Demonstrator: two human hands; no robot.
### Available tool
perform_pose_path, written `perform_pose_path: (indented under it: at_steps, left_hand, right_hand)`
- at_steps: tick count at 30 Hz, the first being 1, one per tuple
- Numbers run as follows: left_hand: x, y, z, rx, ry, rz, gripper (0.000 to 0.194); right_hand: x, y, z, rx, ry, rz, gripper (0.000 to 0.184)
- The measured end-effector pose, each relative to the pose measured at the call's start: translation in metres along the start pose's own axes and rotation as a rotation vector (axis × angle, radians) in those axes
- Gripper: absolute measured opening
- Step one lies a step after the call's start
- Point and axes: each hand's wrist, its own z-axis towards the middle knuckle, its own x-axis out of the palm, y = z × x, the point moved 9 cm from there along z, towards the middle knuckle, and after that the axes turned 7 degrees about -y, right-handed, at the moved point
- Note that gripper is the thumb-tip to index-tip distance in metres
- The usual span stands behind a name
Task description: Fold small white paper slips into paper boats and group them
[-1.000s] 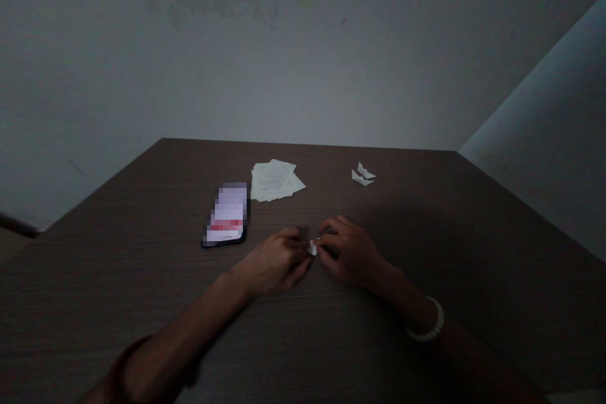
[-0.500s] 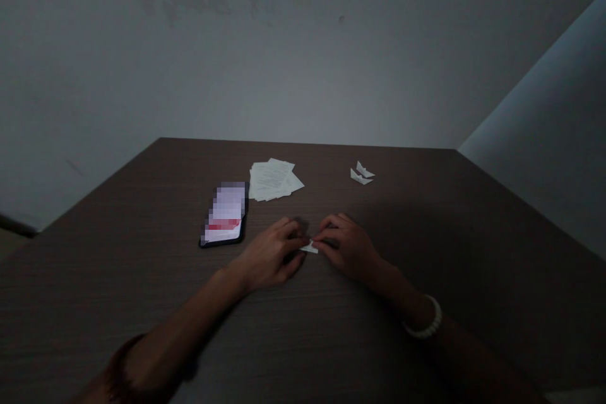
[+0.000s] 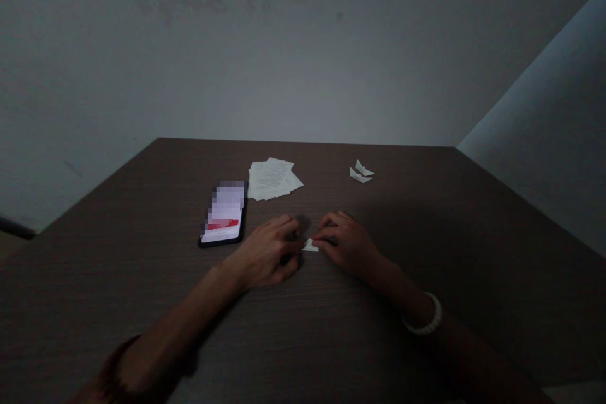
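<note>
With the right hand [image 3: 349,243] pinching the paper [image 3: 310,247] and the left hand [image 3: 266,255] beside it (can't tell if holding), press softly.

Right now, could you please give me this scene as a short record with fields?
Surface: dark brown wood-grained table
In hand: small folded white paper piece
Left grip: at the piece's left end
Right grip: pinching its right side
Farther left: black-edged smartphone, screen lit
Beyond: loose pile of white printed sheets; two small white folded-paper boats, farther right
Backdrop: stained grey wall
</note>
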Motion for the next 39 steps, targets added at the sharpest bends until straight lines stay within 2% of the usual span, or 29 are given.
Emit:
perform_pose_path:
  at_steps: [9, 20, 24, 33, 39]
  left_hand:
    - [-0.002, -0.001, 0.0, 0.006, 0.02, -0.032, 0.019]
    - [0.002, 0.0, -0.002, 0.011, -0.047, -0.056, 0.018]
    - [0.006, -0.003, -0.002, 0.015, -0.008, -0.018, 0.028]
    - [0.009, -0.011, -0.001, 0.054, 0.045, 0.009, 0.017]
    - [0.006, -0.017, 0.0, 0.096, 0.02, 0.001, 0.016]
  right_hand:
    - [0.001, -0.002, -0.001, -0.006, -0.008, 0.003, 0.008]
    - [0.0, -0.001, -0.001, -0.025, -0.041, 0.018, 0.007]
    - [-0.001, 0.001, -0.001, -0.03, -0.05, 0.03, 0.008]
    - [0.0, -0.01, 0.005, 0.112, -0.127, 0.105, 0.001]
    - [-0.001, -0.01, 0.008, 0.16, -0.147, 0.107, 0.003]
